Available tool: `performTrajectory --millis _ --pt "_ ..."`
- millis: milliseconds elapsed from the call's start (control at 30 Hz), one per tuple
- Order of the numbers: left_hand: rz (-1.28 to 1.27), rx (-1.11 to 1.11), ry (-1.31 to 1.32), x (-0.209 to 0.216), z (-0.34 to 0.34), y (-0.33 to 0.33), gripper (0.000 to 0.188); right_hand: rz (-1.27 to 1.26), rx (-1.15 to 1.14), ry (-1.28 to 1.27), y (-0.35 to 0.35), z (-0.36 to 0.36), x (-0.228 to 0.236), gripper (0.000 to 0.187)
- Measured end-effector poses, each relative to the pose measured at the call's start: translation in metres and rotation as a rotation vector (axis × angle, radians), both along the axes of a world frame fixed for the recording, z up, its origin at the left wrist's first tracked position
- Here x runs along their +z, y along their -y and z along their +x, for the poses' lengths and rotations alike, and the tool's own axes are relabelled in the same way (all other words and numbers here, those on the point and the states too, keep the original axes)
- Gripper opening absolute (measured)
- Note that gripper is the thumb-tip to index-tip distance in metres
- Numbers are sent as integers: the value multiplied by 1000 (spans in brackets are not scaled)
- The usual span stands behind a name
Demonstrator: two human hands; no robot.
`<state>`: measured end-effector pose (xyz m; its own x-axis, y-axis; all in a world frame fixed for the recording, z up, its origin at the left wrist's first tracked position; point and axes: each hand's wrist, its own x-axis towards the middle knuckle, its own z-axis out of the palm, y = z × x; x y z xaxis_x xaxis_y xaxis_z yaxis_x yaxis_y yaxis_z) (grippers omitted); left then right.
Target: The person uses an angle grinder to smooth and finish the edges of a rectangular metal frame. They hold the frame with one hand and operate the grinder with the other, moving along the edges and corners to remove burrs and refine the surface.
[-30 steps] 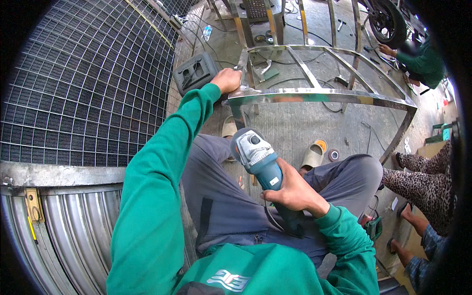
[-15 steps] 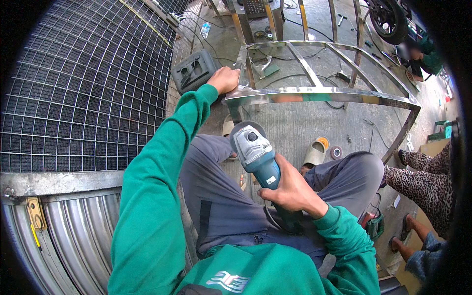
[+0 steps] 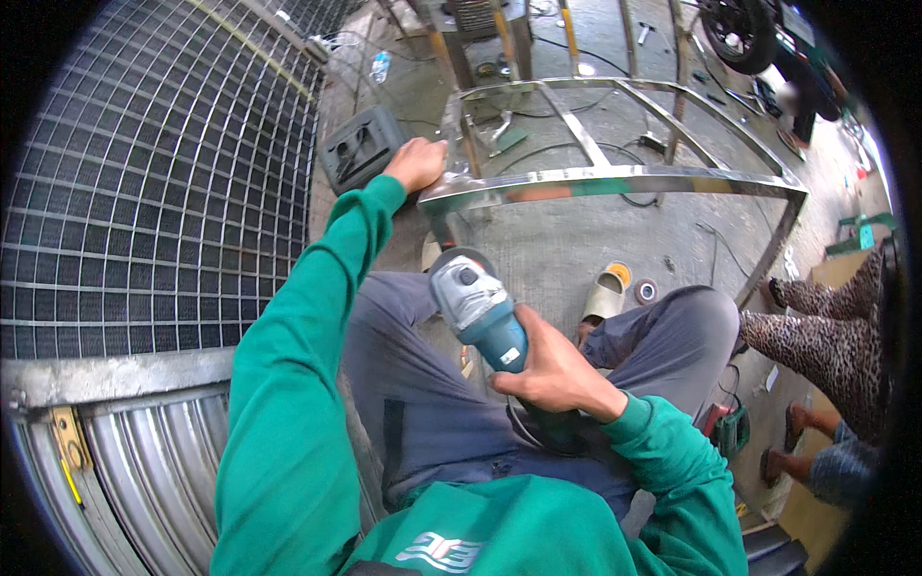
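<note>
The grey concrete floor (image 3: 567, 240) bore a shiny metal frame (image 3: 663, 181); a clear bottle (image 3: 381, 67) lay beyond the frame's left end, a hammer (image 3: 642, 38) beyond it, a round disc (image 3: 646, 291) on its near side.

Left of left hand (image 3: 418, 163): wire-mesh wall (image 3: 163, 173), dark backing; under it a scuffed pale ledge (image 3: 125, 374), then ribbed metal sheeting (image 3: 163, 451). Beyond right hand (image 3: 557, 370): grey concrete floor (image 3: 567, 235), faintly streaked. Well past both, a brown perforated chair (image 3: 473, 17), cut by the view's edge. White glare on floor, far right of right hand.
</note>
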<state>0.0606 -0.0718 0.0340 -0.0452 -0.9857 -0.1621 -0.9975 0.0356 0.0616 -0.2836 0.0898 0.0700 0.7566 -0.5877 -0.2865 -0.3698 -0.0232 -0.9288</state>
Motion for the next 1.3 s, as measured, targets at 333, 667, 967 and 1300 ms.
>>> performTrajectory --millis 333,667,967,1300 --pt "8 -5 -33 3 9 -1 48 54 -33 15 1 -6 3 69" --pt "22 34 -79 0 15 -1 48 80 -38 48 0 -8 7 72" --pt "-45 82 -107 -2 13 -6 50 62 -41 40 -3 -8 8 76" --pt "2 87 -50 3 7 -4 47 67 -47 -41 -2 -10 7 77"
